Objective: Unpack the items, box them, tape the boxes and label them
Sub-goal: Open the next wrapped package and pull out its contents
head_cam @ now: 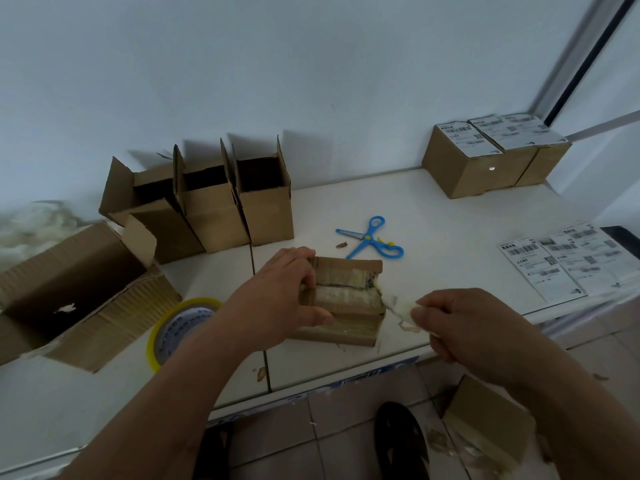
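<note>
From the head camera, the left hand (pixel 284 292) is gripping the left end of a taped parcel (pixel 346 303) lying on the white table (pixel 450 216) near its front edge, and is hiding that end. The right hand (pixel 464 323) is pinching a strip of tape (pixel 403 308) stretching off the parcel's right end; its fingertips are hard to make out. The forearm is covering part of the tape roll (pixel 173 327). Scissors (pixel 372 239) are lying just behind the parcel, with bare tabletop to their right. Three open boxes (pixel 214 202) are standing against the wall, and the label sheets (pixel 568 258) are running off the right edge.

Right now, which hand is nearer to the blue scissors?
Left, narrowly. The left hand grips the taped box just below-left of the blue scissors; the right hand pinches peeled tape farther below-right.
</note>
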